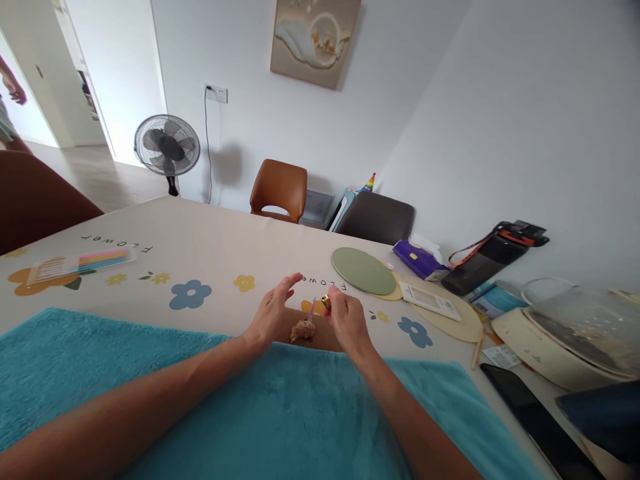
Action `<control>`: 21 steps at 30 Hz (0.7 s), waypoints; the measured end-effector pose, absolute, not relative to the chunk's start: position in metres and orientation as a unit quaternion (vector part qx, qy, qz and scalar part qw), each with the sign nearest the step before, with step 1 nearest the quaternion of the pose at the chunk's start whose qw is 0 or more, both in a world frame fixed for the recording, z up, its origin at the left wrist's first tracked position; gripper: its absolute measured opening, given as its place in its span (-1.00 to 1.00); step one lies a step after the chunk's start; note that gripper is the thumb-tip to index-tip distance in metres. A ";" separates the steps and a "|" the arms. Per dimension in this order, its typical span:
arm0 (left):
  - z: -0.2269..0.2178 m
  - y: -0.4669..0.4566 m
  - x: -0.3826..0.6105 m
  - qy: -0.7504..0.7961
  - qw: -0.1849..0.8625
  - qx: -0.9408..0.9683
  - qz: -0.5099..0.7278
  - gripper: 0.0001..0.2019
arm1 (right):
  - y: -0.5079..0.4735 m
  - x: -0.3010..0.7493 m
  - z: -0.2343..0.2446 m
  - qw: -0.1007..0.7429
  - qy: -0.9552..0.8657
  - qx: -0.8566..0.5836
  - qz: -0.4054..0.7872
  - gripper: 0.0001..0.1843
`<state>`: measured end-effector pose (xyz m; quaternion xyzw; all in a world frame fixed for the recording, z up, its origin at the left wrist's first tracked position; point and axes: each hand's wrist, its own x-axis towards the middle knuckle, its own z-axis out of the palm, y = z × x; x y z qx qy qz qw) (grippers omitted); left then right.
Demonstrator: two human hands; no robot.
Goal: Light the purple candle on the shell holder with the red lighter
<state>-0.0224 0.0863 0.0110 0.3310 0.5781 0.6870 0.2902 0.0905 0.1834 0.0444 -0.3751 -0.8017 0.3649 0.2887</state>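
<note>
A thin pinkish-purple candle stands, slightly tilted, in a small lumpy tan piece that looks like food. This lies on a brown surface at the edge of the blue towel. To the right of the candle, my right hand is closed around a lighter, its gold-coloured top pointing at the candle. I cannot make out a flame. My left hand is held open and upright on the candle's left side, fingers extended, touching neither the candle nor the lumpy piece.
A turquoise towel covers the near table. Candles in a clear pack lie left. On the right are a green oval mat, a purple tissue pack, a black bottle, a phone and a lidded pot. A fan stands behind.
</note>
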 end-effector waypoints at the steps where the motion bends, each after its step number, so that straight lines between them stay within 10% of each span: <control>1: 0.012 0.086 -0.023 0.579 0.291 0.332 0.686 -0.48 | 0.182 0.091 0.046 0.283 -0.810 -0.377 0.351 -0.47; 21: 0.016 0.084 -0.022 0.553 0.302 0.324 0.706 -0.51 | 0.176 0.093 0.060 0.220 -0.875 -0.388 0.188 -0.55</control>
